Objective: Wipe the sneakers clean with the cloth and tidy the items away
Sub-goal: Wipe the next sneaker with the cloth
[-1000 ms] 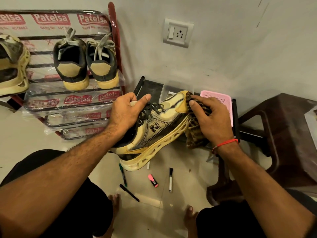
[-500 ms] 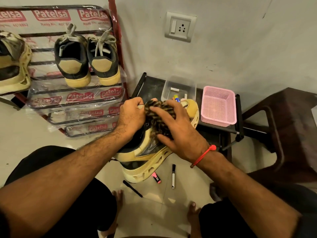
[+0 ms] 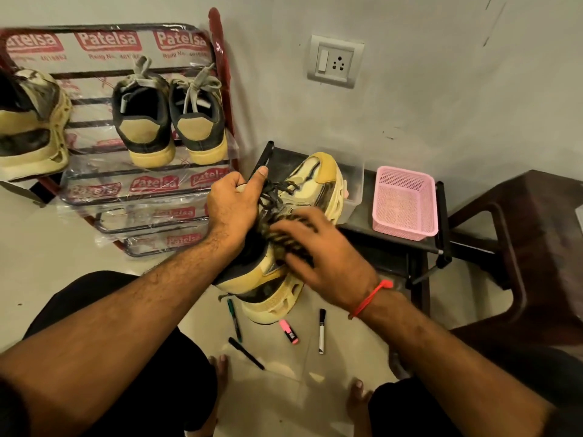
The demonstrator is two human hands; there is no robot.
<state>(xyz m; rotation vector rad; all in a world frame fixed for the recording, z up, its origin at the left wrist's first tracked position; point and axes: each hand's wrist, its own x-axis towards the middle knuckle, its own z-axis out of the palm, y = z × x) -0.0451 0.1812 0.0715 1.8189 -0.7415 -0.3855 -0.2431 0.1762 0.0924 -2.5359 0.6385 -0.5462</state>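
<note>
Fingers: left hand (image 3: 232, 206) curled round the sneaker (image 3: 284, 238) at its collar, thumb up by the laces; right hand (image 3: 325, 260) spread flat, pressing the cloth (image 3: 285, 233) on the side. Motion blur there, so I'm mid-rub by my guess.
Sneaker: held up between my knees, toe far, heel near, above the floor.
Cloth: striped, bunched under my right fingers (image 3: 296, 220), mostly hidden.
Done: looks like the shoes on the rack (image 3: 217, 36), far left, are parked, a pair (image 3: 168, 118) and a single (image 3: 30, 124); clean or not, can't tell.
Left: finish this shoe, rack it.
Also left: three markers (image 3: 321, 331) and a highlighter (image 3: 289, 332) lie on the floor near my feet; pink basket (image 3: 405, 230) and clear box (image 3: 355, 197) sit on the black stand (image 3: 394, 247), right.
Stage: middle, I'd say. Tidying not begun.
</note>
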